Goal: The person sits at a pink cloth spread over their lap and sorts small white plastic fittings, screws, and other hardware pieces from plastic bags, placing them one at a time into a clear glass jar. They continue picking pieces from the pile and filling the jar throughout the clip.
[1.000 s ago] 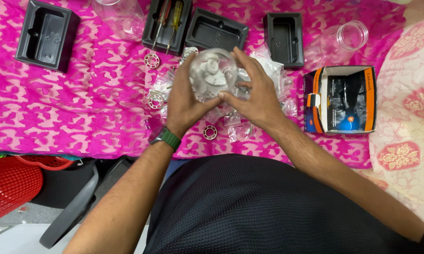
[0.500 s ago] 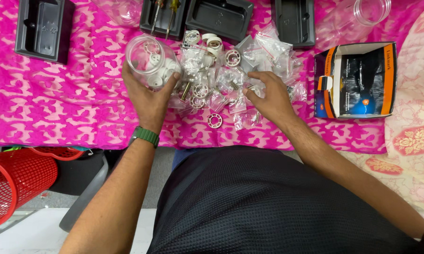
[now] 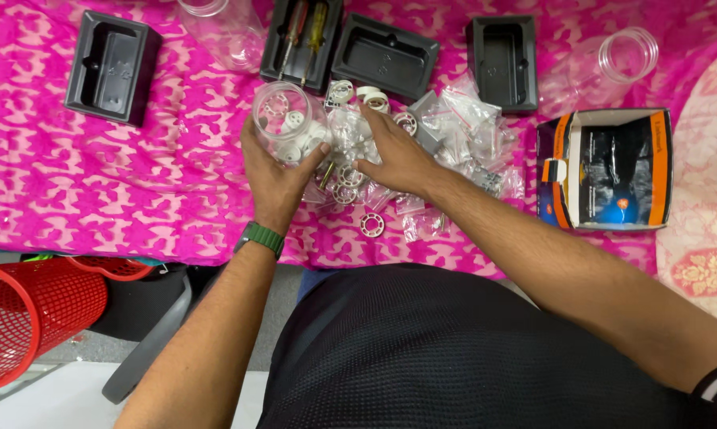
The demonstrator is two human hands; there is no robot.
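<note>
My left hand (image 3: 275, 176) grips a clear plastic jar (image 3: 289, 121) that holds several small white round parts; the jar is tilted with its mouth facing up and away. My right hand (image 3: 397, 156) lies palm down on a heap of white ring-shaped parts and small clear bags (image 3: 462, 131) on the pink patterned cloth (image 3: 160, 191), its fingers curled over pieces just right of the jar. What the fingers pinch is hidden. One loose ring (image 3: 372, 225) lies near the table's front edge.
Black plastic trays (image 3: 112, 67) stand along the back; one (image 3: 303, 36) holds two screwdrivers. Two more clear jars (image 3: 627, 54) sit at the back. An open orange and black box (image 3: 609, 171) is at the right. A red mesh basket (image 3: 29, 318) stands below left.
The jar went from both hands at the centre to my left hand alone, off to the left. My right hand dropped onto the pile and now sits close beside the jar.
</note>
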